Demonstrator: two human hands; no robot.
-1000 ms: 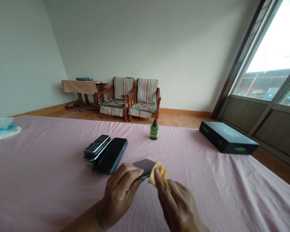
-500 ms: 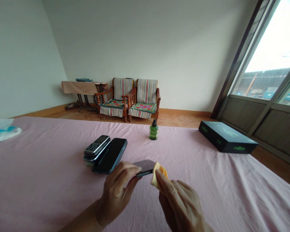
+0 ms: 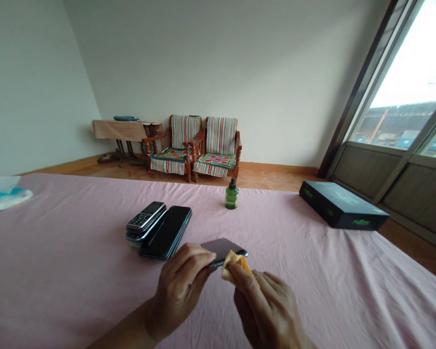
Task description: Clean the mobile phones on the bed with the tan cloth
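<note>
Since the frame half a second ago, the yellow cloth [image 3: 234, 258] has slid from the right corner of the held phone [image 3: 222, 246] onto its near long edge, so that the right corner now shows; the phone's dark face is also in fuller view.

The phone is in the left hand [image 3: 178, 286], seemingly just above the pink sheet [image 3: 334, 286], toward the sheet's near edge. The left fingers pinch its left end, thumb beneath and fingertips on top. The right hand [image 3: 269, 305] has its thumb and fingers pressed together on the bunched cloth, which meets the phone's near edge; the exact contact is hidden behind the fingers.

The step in hand looks like wiping the phone's rim. The next move would seem to call for light, steady pressure along that edge, with the left pinch firm enough to keep the phone from twisting.

Left of the phone lie a pile of larger phones [image 3: 167, 232] and, beside it, a keypad phone [image 3: 147, 216] on another stack. The green bottle [image 3: 231, 198] stands near the sheet's far edge.
</note>
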